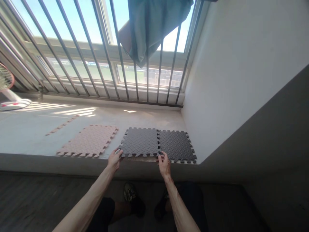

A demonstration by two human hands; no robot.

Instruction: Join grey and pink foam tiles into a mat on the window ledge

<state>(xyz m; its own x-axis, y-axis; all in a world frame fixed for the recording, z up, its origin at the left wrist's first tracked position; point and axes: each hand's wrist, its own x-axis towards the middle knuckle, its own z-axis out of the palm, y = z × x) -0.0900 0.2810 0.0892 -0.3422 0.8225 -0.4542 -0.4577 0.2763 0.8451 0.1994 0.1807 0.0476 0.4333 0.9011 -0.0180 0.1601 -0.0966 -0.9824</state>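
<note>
Grey foam tiles, two of them, lie side by side on the pale concrete ledge [29, 129] below the barred window [101, 61], at its right end near the white wall [236, 74]. The left grey tile [140, 141] and the right grey tile [177, 145] are square, with a raised diamond-plate pattern and toothed puzzle edges, and they meet along one interlocking seam. The near edge of the left one sits slightly raised off the ledge.

The left hand [114, 160] is at the near left corner of the left grey tile, its fingers curled closed around that corner. The right hand [164, 163] rests at the near edge where the seam ends, fingers loosely spread with the tips on the foam. Whether it pinches the edge or only presses on it cannot be told.

One pink tile [89, 140] of the same shape and texture lies just left of the grey pair, apart from it. One thin pink edge strip [61, 125] with teeth lies farther left. One fan [7, 87] stands at the far left. One teal cloth [154, 25] hangs on the window bars.
</note>
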